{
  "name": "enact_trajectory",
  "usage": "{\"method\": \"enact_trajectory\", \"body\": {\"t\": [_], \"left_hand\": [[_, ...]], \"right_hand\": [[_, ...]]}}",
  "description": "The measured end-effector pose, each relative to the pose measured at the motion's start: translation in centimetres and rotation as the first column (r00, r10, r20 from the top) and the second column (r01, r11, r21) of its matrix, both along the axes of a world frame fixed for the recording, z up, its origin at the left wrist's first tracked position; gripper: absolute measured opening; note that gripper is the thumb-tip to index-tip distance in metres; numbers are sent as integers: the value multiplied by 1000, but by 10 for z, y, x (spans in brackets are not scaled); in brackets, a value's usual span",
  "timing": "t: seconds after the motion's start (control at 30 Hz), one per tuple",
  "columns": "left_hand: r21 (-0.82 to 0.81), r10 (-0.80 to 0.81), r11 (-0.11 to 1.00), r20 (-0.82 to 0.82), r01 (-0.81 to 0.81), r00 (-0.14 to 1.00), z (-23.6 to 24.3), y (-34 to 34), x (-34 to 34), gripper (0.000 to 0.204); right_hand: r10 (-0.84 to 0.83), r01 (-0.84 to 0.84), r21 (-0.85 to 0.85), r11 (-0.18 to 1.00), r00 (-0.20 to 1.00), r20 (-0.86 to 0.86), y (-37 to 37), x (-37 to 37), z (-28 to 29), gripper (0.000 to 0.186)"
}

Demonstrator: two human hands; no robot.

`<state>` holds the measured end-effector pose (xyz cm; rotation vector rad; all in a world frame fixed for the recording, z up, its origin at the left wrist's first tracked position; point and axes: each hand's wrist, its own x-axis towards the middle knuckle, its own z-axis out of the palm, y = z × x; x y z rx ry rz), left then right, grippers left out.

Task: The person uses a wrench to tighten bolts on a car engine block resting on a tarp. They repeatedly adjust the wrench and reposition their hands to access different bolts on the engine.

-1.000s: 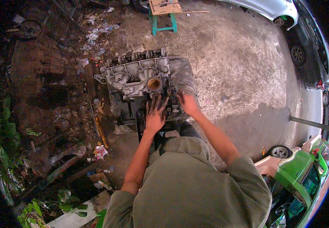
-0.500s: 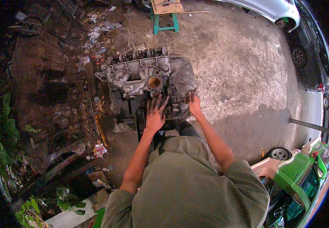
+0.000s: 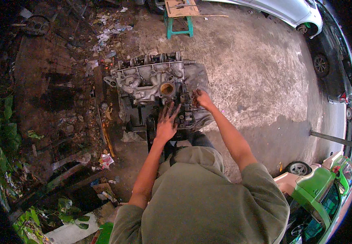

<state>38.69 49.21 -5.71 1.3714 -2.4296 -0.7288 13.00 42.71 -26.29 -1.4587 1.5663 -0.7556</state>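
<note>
A greasy engine (image 3: 129, 110) stands in front of me, its grey metal manifold (image 3: 145, 91) turned upward. One round port (image 3: 167, 89) on the manifold is tan inside. My left hand (image 3: 167, 124) rests on the engine's dark near side below that port, fingers spread and blackened. At the engine's right end, my right hand (image 3: 201, 100) is closed, with a thin, light-coloured tip poking up beyond the fingers; what it belongs to is too small to make out. Behind this hand, a dull grey cover or housing (image 3: 196, 75) lies at the engine's right end.
Beyond the engine, a green stool (image 3: 180, 32) carries a wooden board (image 3: 180, 9) with thin tools on it. Litter (image 3: 107, 34) and dark planks line the left. A silver car (image 3: 290, 12), a dark car (image 3: 326, 61) and a green vehicle (image 3: 316, 193) stand around the concrete floor.
My right hand has moved away from me and slightly left, up along the engine's right end; a thin tip now shows above its fingers. My left hand stays in nearly the same place.
</note>
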Motion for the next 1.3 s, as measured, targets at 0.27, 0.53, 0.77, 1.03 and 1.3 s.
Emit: {"method": "enact_trajectory", "body": {"t": [0.27,0.53,0.77,1.03,1.3], "left_hand": [[-1,-5,1000,8,5,1000,2,1,-1,83],[-34,3,999,-11,-3,1000,-3,2,-1,80],[-17,5,1000,0,-5,1000,1,1,-2,82],[20,-11,1000,55,10,998,0,-1,0,82],[12,5,1000,12,-5,1000,-1,2,-1,83]], "right_hand": [[13,-1,92,996,990,-137,-9,6,14,33],[-84,95,55,994,982,-171,7,23,63,29],[-130,96,-148,984,963,-236,87,50,115,27],[-202,172,-227,959,972,-121,124,54,118,33],[-429,416,-114,902,895,-121,85,35,77,13]]}}
